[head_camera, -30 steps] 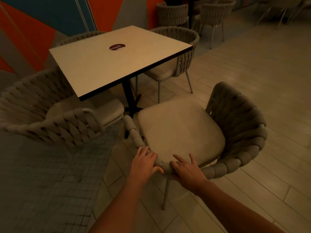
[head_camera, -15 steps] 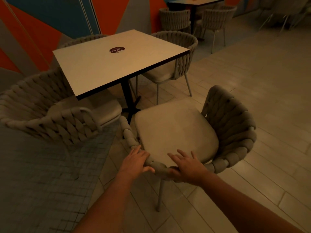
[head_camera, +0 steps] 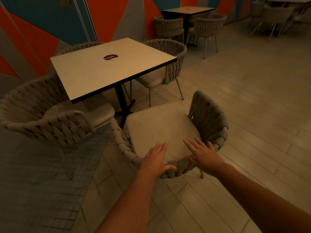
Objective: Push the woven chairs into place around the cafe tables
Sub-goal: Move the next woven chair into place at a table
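2 bare forearms, no sleeves, straight fingers (head_camera: 162, 147)

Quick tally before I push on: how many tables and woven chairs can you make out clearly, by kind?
Tables: 2, the near table and the back table
Woven chairs: 6, four at the near table and two at the back table
Total: 8
The corner furniture at the far right is too blurred to count.
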Available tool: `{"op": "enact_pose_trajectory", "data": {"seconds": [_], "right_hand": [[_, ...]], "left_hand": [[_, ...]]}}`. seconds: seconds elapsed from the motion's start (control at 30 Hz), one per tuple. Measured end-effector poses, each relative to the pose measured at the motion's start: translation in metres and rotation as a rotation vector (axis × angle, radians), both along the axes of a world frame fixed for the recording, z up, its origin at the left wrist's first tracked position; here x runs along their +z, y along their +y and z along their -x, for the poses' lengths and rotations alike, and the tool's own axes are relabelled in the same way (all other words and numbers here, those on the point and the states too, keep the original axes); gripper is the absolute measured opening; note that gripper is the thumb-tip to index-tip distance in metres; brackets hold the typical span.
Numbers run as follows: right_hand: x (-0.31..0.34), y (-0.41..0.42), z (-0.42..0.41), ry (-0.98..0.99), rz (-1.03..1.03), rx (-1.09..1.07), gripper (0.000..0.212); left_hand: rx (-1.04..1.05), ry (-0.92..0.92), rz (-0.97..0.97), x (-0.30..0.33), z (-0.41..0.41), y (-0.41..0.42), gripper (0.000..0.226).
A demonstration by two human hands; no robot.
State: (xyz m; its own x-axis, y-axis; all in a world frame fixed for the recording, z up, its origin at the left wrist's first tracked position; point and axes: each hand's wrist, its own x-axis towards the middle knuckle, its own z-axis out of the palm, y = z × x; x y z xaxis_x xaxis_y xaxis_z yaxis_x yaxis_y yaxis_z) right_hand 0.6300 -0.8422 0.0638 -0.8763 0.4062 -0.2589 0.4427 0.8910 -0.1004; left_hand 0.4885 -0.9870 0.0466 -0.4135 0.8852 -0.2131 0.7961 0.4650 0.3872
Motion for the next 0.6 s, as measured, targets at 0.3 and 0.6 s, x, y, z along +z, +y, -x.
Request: {"op": "enact_pose_trajectory", "data": {"seconds": [0.3,0.6], "right_hand": [[0.006,0.038,-0.025,-0.037,-0.085,0.027,0.070],[-0.016,0.085,-0.013,-0.075,-0.049,0.059,0.070]], "left_hand": [[-0.001,-0.031,-0.032,-0.004,-0.027,0.038,0.098],[0.035,-0.053,-0.037,-0.032,-0.023,0.068,0.103]]}}
